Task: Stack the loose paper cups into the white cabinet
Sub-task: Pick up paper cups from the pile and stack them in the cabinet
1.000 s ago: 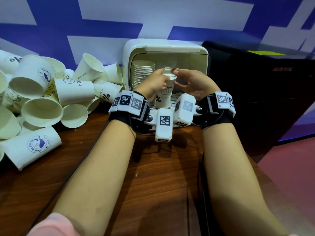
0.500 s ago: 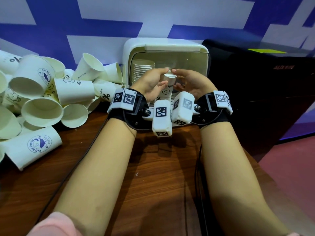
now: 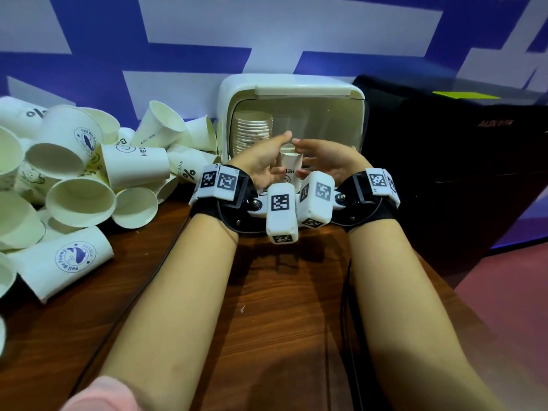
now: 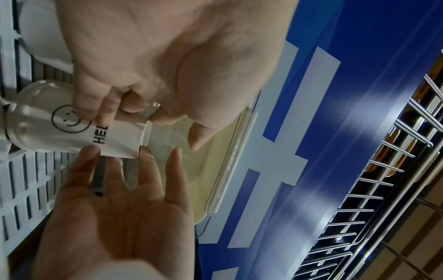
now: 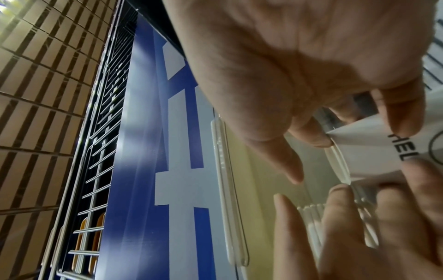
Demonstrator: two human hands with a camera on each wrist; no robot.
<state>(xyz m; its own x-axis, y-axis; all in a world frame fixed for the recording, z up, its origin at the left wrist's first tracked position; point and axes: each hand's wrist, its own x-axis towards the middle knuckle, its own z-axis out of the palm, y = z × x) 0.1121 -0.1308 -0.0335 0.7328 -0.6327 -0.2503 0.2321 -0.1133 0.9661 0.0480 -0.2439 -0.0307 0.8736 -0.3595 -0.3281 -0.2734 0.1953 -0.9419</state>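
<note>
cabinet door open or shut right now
Open. The white cabinet shows its inside: a tall stack of cups stands at its left, and both hands hold a smiley cup upright on its slatted floor.

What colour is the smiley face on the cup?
Black, drawn as an outline on the white cup; the left wrist view shows it best.
</note>
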